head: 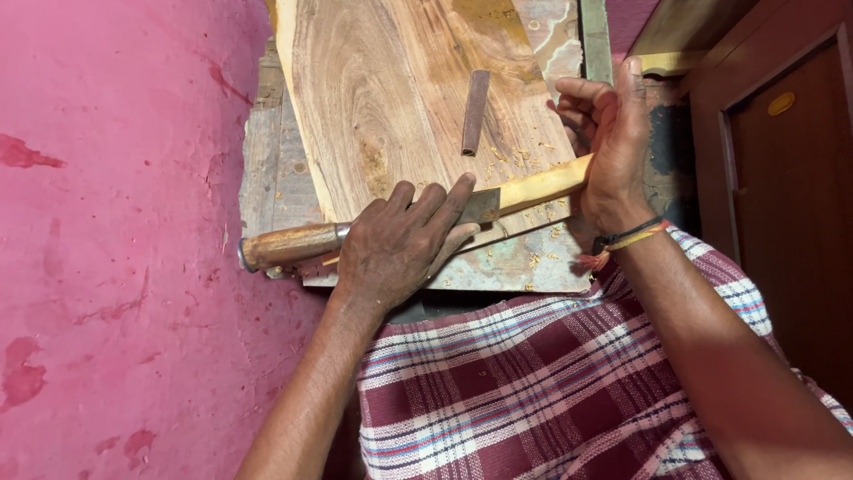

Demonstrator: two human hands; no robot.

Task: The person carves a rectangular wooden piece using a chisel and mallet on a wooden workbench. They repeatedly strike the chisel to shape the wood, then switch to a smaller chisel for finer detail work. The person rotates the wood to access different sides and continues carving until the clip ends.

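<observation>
My left hand [400, 244] grips a chisel [298, 243] near its metal blade; the round wooden handle with a metal ring sticks out to the left. The flat blade tip [482, 205] rests against a pale yellow wooden stick [544, 185]. My right hand [609, 142] holds that stick's right end down on a wide brown wooden plank [391, 98]. Small wood shavings lie scattered around the stick.
A short dark wooden rod [474, 111] lies on the plank above the stick. Under the plank is a worn painted board [515, 262]. A pink floor [115, 222] spreads to the left, a brown door [786, 196] stands right. A checked cloth [533, 391] covers my lap.
</observation>
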